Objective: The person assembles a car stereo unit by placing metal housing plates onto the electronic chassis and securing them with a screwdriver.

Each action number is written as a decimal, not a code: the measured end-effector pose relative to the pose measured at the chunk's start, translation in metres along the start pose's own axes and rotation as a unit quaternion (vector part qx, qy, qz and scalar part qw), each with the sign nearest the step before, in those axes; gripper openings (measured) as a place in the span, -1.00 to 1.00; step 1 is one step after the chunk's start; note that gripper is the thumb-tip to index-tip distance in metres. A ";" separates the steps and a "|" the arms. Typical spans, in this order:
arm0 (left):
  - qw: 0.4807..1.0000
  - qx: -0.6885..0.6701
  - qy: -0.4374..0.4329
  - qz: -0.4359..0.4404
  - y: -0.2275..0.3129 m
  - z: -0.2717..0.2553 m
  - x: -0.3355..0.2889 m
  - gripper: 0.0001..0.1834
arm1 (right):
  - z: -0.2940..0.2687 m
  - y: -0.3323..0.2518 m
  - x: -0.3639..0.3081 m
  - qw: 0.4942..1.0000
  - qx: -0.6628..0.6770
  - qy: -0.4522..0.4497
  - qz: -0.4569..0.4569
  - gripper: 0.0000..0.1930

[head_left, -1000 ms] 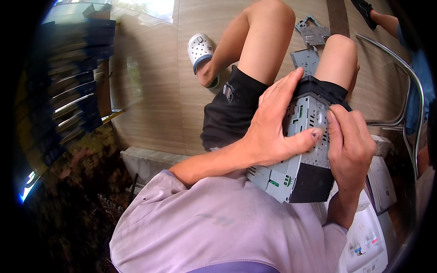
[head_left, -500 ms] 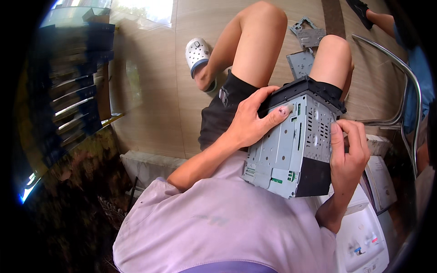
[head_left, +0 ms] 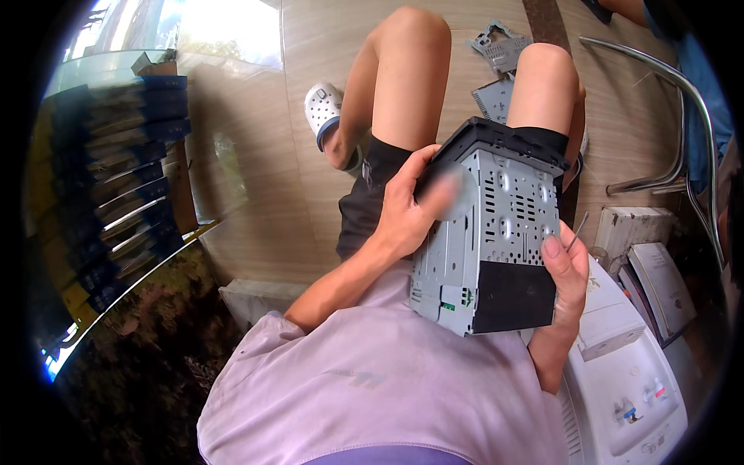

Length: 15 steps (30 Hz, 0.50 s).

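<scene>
A boxy grey metal car stereo rests on my lap, tilted, its perforated face and one side showing. Its black front frame points away from me; a black patch covers the near part of the perforated face. My left hand grips the left side by the frame, its thumb blurred by motion over the metal. On the right edge, my right hand holds the unit with the thumb on the perforated face. A thin metal rod sticks out from its fingers; its other end is hidden.
Loose metal plates lie on the tiled floor beyond my knee. At right are a chrome chair frame and a white water dispenser with blue and red taps. Stacked blue boxes stand at left.
The car stereo has turned so more of its perforated face shows. My right hand has slid nearer along its edge, and the thin rod has come into view. My left thumb is moving.
</scene>
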<state>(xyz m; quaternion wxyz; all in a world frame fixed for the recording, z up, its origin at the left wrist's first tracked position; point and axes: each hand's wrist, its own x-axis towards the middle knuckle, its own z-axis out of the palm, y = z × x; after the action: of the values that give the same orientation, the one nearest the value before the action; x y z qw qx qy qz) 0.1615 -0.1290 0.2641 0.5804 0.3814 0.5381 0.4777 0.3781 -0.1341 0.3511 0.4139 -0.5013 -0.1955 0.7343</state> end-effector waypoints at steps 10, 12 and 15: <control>0.994 0.084 0.005 0.072 0.071 -0.011 0.025 -0.46 | -0.006 0.026 0.014 0.987 0.081 -0.076 -0.114 -0.37; 0.985 0.158 -0.005 0.070 0.100 -0.020 0.028 -0.35 | 0.003 0.029 0.010 0.981 0.133 -0.108 -0.088 -0.37; 0.978 0.201 -0.038 0.048 0.109 -0.034 0.032 -0.28 | 0.011 0.030 0.011 0.973 0.191 -0.122 -0.047 -0.38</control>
<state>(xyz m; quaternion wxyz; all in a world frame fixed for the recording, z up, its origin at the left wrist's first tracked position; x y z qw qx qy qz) 0.1110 -0.0733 0.3558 0.4883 0.5334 0.5816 0.3724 0.3543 -0.1409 0.3279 0.5095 -0.3102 -0.1241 0.7930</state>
